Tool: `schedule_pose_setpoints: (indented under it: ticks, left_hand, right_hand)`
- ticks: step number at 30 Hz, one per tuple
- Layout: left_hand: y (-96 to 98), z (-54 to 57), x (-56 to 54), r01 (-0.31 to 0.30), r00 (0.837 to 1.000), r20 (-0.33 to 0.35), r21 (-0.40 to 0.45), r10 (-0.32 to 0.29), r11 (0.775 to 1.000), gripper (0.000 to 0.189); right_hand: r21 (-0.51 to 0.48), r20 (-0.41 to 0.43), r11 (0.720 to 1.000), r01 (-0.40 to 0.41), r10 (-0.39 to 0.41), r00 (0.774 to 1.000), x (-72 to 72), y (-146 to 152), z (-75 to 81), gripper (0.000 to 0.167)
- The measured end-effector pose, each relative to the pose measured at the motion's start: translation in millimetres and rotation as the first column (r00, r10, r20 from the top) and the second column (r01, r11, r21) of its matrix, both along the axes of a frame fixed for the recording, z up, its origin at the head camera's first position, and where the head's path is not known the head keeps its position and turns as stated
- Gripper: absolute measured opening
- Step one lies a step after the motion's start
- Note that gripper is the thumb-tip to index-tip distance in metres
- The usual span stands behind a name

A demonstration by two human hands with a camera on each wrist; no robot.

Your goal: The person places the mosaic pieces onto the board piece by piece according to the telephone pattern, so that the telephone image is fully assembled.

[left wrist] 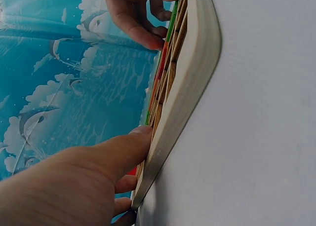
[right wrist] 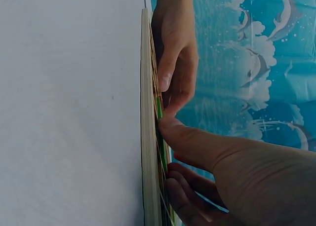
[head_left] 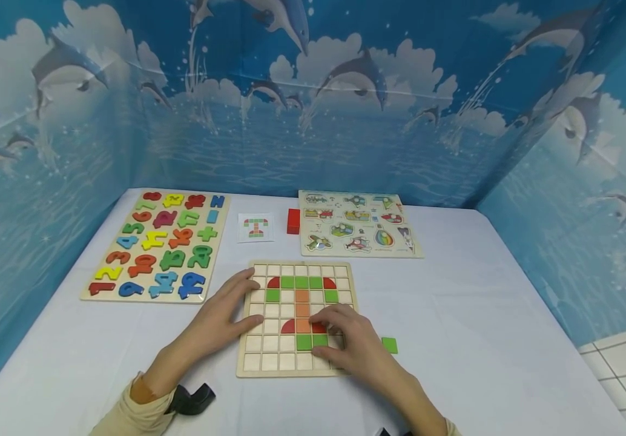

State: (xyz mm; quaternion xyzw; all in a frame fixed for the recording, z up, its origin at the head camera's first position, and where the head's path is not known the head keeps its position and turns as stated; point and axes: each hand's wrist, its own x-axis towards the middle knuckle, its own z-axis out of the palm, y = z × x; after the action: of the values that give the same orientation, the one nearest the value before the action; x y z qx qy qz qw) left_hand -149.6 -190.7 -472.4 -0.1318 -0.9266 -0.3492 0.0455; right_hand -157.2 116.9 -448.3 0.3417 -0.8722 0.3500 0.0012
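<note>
A wooden grid board (head_left: 253, 366) lies on the white table with flat coloured tiles in some of its cells. Green squares, orange squares (head_left: 302, 296) and red quarter-circles (head_left: 288, 327) form a mushroom-like pattern. My left hand (head_left: 217, 321) rests on the board's left edge, thumb and fingers spread apart. Over the lower right of the pattern, my right hand (head_left: 353, 342) touches the tiles. Its thumb (right wrist: 182, 137) is at a green square tile (head_left: 319, 340) and its fingertips are near a red quarter-circle, partly hidden beneath them.
A loose green square (head_left: 390, 345) lies right of the board. Behind stand a pattern card (head_left: 255, 227), a red block (head_left: 293, 221) and a vehicle picture puzzle (head_left: 362, 251). A number puzzle (head_left: 144, 245) lies at the left. Dolphin-print cloth (head_left: 313, 151) hangs around the table.
</note>
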Motion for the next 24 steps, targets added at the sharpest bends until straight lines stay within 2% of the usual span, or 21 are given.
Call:
schedule_pose_setpoints:
  ticks: [5, 11, 16, 24]
  left_hand:
    - [0.2, 0.8, 0.6, -0.003, 1.000, 0.000, 0.003, 0.003, 1.000, 0.057]
    - [0.3, 0.9, -0.2, -0.004, 1.000, 0.001, -0.001, 0.004, 1.000, 0.057]
    - [0.1, 1.3, 0.1, -0.004, 1.000, -0.001, -0.006, 0.004, 1.000, 0.057]
    - [0.2, 1.9, 0.7, -0.005, 1.000, 0.004, -0.007, 0.005, 1.000, 0.057]
  right_hand:
    - [-0.003, -0.010, 0.999, -0.047, 0.047, 0.999, -2.1, 4.5, 2.6, 0.040]
    - [-0.037, -0.039, 0.995, -0.095, 0.094, 0.995, -6.1, 8.7, 2.1, 0.043]
    - [-0.054, -0.073, 0.993, -0.102, 0.098, 0.992, -6.1, 6.9, -0.6, 0.040]
    - [-0.021, -0.102, 0.998, -0.063, 0.060, 0.993, -2.6, 4.2, -1.8, 0.036]
